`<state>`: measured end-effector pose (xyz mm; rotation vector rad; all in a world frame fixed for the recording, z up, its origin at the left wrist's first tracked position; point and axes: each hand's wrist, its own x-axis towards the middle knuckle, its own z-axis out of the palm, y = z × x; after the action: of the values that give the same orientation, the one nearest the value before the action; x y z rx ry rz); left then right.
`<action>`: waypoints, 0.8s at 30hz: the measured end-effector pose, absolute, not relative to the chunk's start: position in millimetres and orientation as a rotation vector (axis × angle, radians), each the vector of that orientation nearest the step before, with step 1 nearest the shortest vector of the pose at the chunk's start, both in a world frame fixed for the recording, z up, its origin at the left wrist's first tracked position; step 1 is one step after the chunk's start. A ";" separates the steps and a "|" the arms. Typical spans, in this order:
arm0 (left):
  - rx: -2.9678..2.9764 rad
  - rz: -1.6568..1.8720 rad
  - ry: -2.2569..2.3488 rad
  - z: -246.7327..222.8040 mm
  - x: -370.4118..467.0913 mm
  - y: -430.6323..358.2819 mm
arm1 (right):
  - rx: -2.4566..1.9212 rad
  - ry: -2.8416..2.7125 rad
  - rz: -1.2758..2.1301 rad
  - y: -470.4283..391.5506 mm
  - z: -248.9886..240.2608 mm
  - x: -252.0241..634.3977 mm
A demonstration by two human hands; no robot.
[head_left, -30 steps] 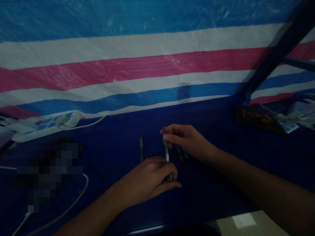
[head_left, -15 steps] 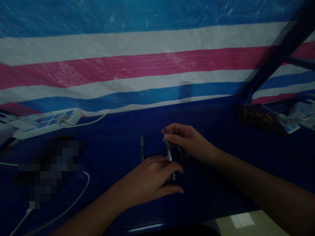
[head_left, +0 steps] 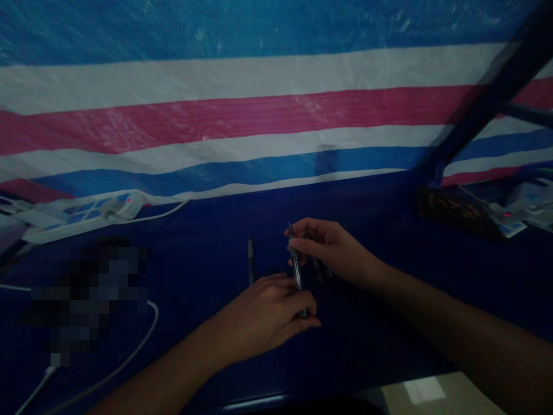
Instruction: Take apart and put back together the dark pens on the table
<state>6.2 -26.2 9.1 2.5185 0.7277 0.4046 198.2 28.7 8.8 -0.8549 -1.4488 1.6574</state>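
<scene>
A clear-barrelled pen [head_left: 296, 270] with a dark grip slants between my two hands, its tip pointing away from me. My right hand [head_left: 322, 242] pinches it near the tip with thumb and fingers. Around its lower end close the fingers of my left hand [head_left: 276, 308]. To the left, another pen [head_left: 250, 256] lies on the dark blue table [head_left: 216, 230], its lower end hidden behind my left hand. Several dark pen-like pieces [head_left: 320, 270] show beneath my right hand, partly covered by it.
At the back left is a white power strip [head_left: 86, 216] with plugs and cables. A blurred-out dark object [head_left: 90, 294] and a white cable [head_left: 151, 323] lie at the left. A dark box [head_left: 458, 212] and another power strip [head_left: 512, 222] sit at the right, before a striped sheet [head_left: 259, 115].
My left thumb and index finger have closed in around the pen's lower end. A fine tip now shows at the pen's upper end. My right hand has barely moved.
</scene>
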 end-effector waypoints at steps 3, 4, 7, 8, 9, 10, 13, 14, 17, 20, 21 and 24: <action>2.516 0.405 0.697 11.0 5.1 -25.8 | -0.865 -1.438 1.646 27.9 9.4 196.8; 2.519 0.406 0.695 12.0 4.7 -25.4 | -0.876 -1.413 1.612 28.7 9.6 196.8; 2.524 0.417 0.728 13.7 4.0 -23.5 | -0.923 -1.352 1.451 35.4 8.6 199.0; 2.526 0.433 0.746 13.5 4.2 -22.9 | -0.947 -1.361 1.398 38.5 7.5 200.4; 2.530 0.447 0.767 12.8 4.5 -22.2 | -0.971 -1.387 1.347 41.6 5.9 201.9; 2.537 0.454 0.789 11.9 4.9 -21.6 | -1.000 -1.411 1.296 44.4 4.3 203.5; 2.551 0.451 0.842 8.4 6.0 -19.3 | -1.114 -1.570 1.124 50.0 1.6 208.8; 2.544 0.443 0.857 7.4 6.2 -18.3 | -1.162 -1.641 1.052 51.1 2.2 210.9; 2.513 0.430 0.896 5.1 6.1 -15.2 | -1.351 -1.874 0.788 53.8 8.3 219.2; 2.505 0.410 0.919 4.0 5.9 -13.3 | -1.576 -2.096 0.610 55.0 15.3 227.9; 2.503 0.403 0.927 3.9 6.0 -13.2 | -1.624 -2.168 0.614 54.4 16.6 229.7; 2.508 0.393 0.929 4.4 5.8 -13.8 | -1.619 -2.336 0.708 49.1 15.8 229.5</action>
<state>5.8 -13.8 4.4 2.5077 0.9288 0.3927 229.5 49.1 15.8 -1.6188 -2.3364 0.7085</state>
